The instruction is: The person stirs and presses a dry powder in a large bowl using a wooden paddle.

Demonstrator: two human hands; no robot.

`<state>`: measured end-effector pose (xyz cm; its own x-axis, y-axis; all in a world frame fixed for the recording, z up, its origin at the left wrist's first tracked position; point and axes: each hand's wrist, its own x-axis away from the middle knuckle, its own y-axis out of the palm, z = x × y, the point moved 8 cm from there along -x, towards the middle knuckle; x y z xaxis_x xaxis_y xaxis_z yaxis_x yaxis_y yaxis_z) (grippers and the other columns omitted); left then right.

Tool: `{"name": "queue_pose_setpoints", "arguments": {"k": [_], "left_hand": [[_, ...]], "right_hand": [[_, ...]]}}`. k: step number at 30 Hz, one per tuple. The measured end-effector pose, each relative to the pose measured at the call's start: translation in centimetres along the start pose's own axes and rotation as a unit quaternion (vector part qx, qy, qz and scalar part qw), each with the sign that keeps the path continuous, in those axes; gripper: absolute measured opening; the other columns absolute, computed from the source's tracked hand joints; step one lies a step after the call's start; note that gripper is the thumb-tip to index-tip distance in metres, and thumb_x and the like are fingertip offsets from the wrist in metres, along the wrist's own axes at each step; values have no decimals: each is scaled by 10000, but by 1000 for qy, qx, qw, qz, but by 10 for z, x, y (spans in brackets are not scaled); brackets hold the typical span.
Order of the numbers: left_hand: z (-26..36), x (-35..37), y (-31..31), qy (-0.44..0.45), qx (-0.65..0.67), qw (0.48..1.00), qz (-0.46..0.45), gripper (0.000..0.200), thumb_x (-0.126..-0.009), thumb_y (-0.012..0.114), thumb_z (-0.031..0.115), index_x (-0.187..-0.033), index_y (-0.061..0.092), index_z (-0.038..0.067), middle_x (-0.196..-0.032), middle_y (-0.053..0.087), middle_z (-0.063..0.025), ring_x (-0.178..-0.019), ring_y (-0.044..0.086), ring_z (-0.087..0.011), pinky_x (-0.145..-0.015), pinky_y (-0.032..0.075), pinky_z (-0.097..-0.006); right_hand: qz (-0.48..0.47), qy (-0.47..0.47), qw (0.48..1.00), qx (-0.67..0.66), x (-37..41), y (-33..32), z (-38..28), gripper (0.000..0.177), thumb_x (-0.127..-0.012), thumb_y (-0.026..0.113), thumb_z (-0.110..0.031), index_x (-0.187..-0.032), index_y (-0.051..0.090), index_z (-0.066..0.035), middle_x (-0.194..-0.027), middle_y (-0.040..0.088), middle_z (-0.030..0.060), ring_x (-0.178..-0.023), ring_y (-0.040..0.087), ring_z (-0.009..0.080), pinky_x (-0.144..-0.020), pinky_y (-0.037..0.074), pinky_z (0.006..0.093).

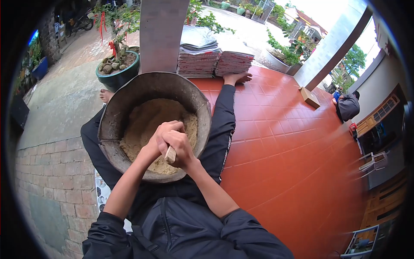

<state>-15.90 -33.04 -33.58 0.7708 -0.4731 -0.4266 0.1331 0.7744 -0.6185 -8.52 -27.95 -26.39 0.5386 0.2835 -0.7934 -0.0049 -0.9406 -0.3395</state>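
A round, worn metal tub (111, 151) stands between my outstretched legs, with a bed of tan, powdery material (144, 112) inside. Above that powder, both of my hands are wrapped together round a wooden stick (170, 155), whose pale butt end sticks out toward me. My left hand (163, 130) lies on the far side of the grip. Closer to my body, my right hand (181, 146) has its fingers folded over the stick and against the left hand. The stick's other end is hidden behind my hands.
Stacks of folded sheets (199, 62) sit past the tub by a pillar (161, 34). A potted plant (118, 71) stands at the left of it. Red tiles (276, 151) spread to my right, with a small box (309, 98) and a crouching person (347, 106) farther off.
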Motion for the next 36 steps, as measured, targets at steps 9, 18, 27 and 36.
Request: {"name": "queue_pose_setpoints", "arguments": {"k": [9,18,27,36], "left_hand": [[39,61,-11,-83,126,989,-7,155,-796,605,160,-814,591,7,-785,636,-197,-747,618,-388,-629,476,-433],[51,47,-1,-112,42,992,-32,168,-802,604,152,-829,592,-14,-823,637,-234,-792,614,-413,-666,483,-446],[41,12,-10,-30,-141,988,62,168,-742,662,162,-749,611,1,-741,619,-183,-734,626,-382,-673,511,-469],[45,-4,10,34,-76,996,40,175,-735,630,205,-750,606,33,-768,607,-162,-749,609,-372,-650,500,-457]], "right_hand": [[-55,191,979,-53,-4,15,-26,341,-918,566,-110,-624,457,22,-522,435,154,-439,430,247,-470,330,361],[22,259,953,-156,12,-14,-8,404,-962,537,-152,-614,414,12,-541,370,-18,-552,310,57,-479,267,273],[186,138,914,-334,8,-47,36,404,-977,378,-135,-586,286,-97,-494,273,-4,-454,238,98,-476,272,291],[94,112,989,-3,9,-41,2,374,-959,441,-133,-606,396,-16,-518,396,22,-465,372,104,-467,277,287]]}}
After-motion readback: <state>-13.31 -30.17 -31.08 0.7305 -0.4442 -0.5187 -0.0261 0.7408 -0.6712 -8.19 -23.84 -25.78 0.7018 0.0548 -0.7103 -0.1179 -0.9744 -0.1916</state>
